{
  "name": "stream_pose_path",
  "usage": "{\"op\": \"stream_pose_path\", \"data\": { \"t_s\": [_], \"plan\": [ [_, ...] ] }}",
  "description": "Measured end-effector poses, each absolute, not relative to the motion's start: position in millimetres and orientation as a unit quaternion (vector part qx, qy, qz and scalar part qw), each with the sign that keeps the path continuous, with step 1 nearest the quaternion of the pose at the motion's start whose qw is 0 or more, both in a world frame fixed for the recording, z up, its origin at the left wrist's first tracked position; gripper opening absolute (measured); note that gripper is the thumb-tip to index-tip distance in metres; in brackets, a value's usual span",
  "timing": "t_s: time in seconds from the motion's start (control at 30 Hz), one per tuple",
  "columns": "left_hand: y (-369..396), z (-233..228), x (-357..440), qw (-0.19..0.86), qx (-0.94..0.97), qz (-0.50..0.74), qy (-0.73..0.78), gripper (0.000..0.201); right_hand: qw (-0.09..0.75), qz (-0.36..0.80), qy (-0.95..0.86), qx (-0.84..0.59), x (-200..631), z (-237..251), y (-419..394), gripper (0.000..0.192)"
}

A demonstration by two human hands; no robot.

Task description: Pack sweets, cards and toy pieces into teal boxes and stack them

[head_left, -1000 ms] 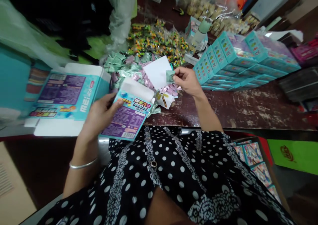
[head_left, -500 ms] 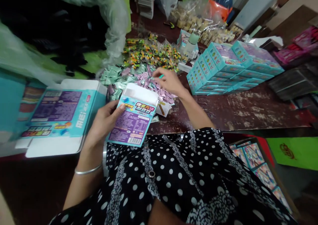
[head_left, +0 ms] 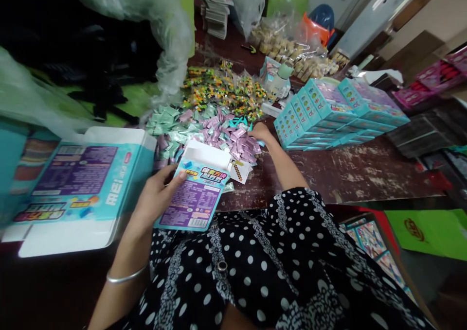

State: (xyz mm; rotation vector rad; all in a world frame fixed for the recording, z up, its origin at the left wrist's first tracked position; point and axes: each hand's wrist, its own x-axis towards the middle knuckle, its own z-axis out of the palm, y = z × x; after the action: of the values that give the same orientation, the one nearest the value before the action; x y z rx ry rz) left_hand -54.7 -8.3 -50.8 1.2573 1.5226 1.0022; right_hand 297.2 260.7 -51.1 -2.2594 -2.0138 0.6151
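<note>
My left hand is closed round the left side of a blue-and-purple printed box, thumb on its front. The box leans toward me with its white top flap up. My right hand pinches a small teal plastic piece with a jagged outline, whose kind I cannot make out. The piece is over a heap of small foil packets, lilac and green. A white card with a pickaxe picture lies by the box's right edge.
Unfilled-looking flat boxes are stacked at left. Closed boxes stand piled at right. Bags of orange-and-green pieces, a pale bottle and bagged beige pieces lie behind. A black-lined plastic bag stands back left.
My right hand has moved right and slightly down from over the packets, and the teal piece now shows more fully. My left hand still holds the box. The whole view has shifted a little.
</note>
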Motion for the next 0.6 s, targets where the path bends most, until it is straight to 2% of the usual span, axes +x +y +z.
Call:
{"op": "stream_pose_path", "data": {
  "t_s": [0.13, 0.3, 0.5, 0.6],
  "plan": [
    [-10.1, -52.8, -60.5, 0.456, 0.504, 0.397, 0.617, 0.085, 0.125, 0.202, -0.649, -0.723, 299.9, -45.8, 266.2, 0.028],
    [-12.2, -52.3, -63.1, 0.445, 0.508, 0.408, 0.614, 0.083, 0.327, 0.327, -0.612, -0.641, 309.4, -30.1, 285.0, 0.012],
    [-13.0, -55.1, -62.3, 0.438, 0.508, 0.409, 0.619, 0.084, 0.499, 0.448, -0.516, -0.533, 298.2, -32.3, 308.0, 0.039],
    [-15.9, -51.8, -63.7, 0.443, 0.505, 0.416, 0.613, 0.085, 0.52, 0.45, -0.496, -0.53, 296.6, -34.7, 328.4, 0.049]
  ]
}}
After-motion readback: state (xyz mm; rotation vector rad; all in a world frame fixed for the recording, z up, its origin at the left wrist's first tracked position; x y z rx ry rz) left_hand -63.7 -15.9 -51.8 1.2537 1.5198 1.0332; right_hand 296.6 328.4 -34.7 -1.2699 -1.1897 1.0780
